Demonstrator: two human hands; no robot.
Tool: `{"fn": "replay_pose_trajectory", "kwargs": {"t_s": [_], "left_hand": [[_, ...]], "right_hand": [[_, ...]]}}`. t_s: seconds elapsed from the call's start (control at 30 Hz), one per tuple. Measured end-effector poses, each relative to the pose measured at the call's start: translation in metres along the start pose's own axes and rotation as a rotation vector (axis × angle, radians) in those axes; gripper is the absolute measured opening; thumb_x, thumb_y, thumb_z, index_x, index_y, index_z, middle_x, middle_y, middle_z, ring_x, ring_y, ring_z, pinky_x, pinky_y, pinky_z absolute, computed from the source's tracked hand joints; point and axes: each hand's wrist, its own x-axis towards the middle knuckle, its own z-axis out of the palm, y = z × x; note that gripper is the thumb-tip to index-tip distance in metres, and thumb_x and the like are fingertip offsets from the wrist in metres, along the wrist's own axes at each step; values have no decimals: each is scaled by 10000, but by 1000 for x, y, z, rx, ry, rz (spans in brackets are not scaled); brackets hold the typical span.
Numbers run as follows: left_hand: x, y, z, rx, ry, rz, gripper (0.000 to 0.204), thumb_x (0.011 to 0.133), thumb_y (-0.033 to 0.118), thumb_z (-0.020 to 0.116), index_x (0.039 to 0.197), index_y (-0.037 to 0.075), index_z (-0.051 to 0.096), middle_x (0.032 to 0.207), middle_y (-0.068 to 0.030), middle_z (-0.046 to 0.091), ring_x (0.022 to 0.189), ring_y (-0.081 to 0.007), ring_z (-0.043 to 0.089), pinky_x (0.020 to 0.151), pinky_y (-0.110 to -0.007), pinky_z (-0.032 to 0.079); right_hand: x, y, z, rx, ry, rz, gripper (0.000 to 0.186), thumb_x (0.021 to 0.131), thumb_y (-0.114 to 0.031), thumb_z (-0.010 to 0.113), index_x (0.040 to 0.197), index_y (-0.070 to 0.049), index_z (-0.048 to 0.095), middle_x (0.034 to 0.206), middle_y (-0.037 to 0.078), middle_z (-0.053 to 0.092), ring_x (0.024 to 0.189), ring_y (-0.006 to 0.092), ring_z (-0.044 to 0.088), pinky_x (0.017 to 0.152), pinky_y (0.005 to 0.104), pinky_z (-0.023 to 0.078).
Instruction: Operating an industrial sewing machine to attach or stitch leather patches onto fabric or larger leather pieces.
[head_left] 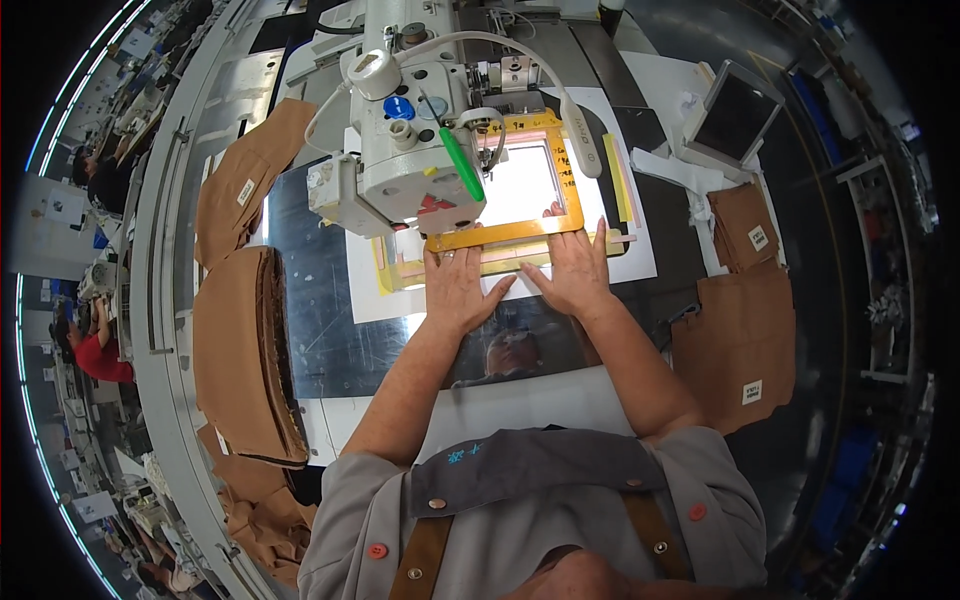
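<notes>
Under the head of a white sewing machine [390, 170], which carries a green-handled tool [460, 160] and a blue knob, lies an orange rectangular template frame [500, 234] over a white board [630, 255] with yellow and pink strips. My left hand [457, 288] lies open at the frame's lower left, fingertips on its edge and partly hidden under it. My right hand [575, 275] lies open at the lower right, fingers spread on the frame and strips. Both thumbs point toward each other on the board. A polished metal plate [330, 360] shows beneath the board.
Stacked brown fabric pieces [238, 355] lie at the left, with more behind [245, 180] and below. Brown labelled pieces [733, 340] lie at the right, near a tilted screen [733, 110]. Co-workers [105, 345] sit at machines along the far left, beyond a long rail.
</notes>
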Motion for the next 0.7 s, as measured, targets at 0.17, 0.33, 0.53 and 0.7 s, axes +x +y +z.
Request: {"fn": "replay_pose_trajectory", "kwargs": {"t_s": [0.17,0.33,0.53,0.7], "left_hand": [[-4,9,-13,-2,-107,-187,918,966,686,439,1581,13,329,1637,-172,353,1519,-341,316,1222,-625,113],[-46,-17,-8,136,151,-398,845,972,617,484,1582,47,352,1669,-159,292,1567,-304,218,1237,-616,96],[-154,-18,-26,103,124,-554,747,992,525,508,1587,101,348,1691,-139,246,1569,-292,217,1240,-593,107],[-263,-13,-36,85,186,-860,652,1029,513,483,1522,87,453,1677,-154,272,1552,-318,254,1228,-599,151]], "right_hand": [[-6,5,7,26,34,11,919,996,-643,432,1603,19,238,1683,175,223,1575,283,169,1236,648,20],[-3,-4,-4,53,-11,-21,910,1007,-650,405,1595,28,253,1685,176,206,1577,282,155,1240,641,23],[-3,6,1,87,74,-36,845,1008,-578,484,1547,54,333,1640,207,299,1535,329,258,1233,655,57],[-8,-1,-16,72,-68,-17,801,1026,-578,442,1511,57,396,1590,198,380,1535,320,258,1240,651,44]]}}
